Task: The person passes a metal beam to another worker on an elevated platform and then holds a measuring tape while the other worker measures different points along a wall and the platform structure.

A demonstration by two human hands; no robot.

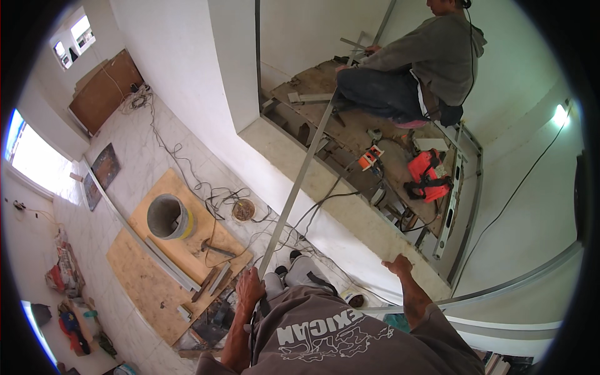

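Note:
A long thin metal bar point(304, 165) slants from my lap up over the ledge toward a co-worker seated on the far platform. My left hand point(249, 287) is closed around its near end, beside my left leg. The co-worker's hands are at the far end of the bar, where shorter metal pieces cross it. My right hand point(399, 267) holds nothing and rests at the edge of the pale ledge point(369, 228). Its fingers partly show, stretched toward the left.
An orange tool point(371, 158), a red-and-black bag point(429, 175) and a spirit level point(447, 215) lie on the worn platform. On the lower floor at left, a bucket point(167, 217) and a hammer point(219, 249) sit on a wooden board point(134, 259). Black cables point(187, 164) trail alongside.

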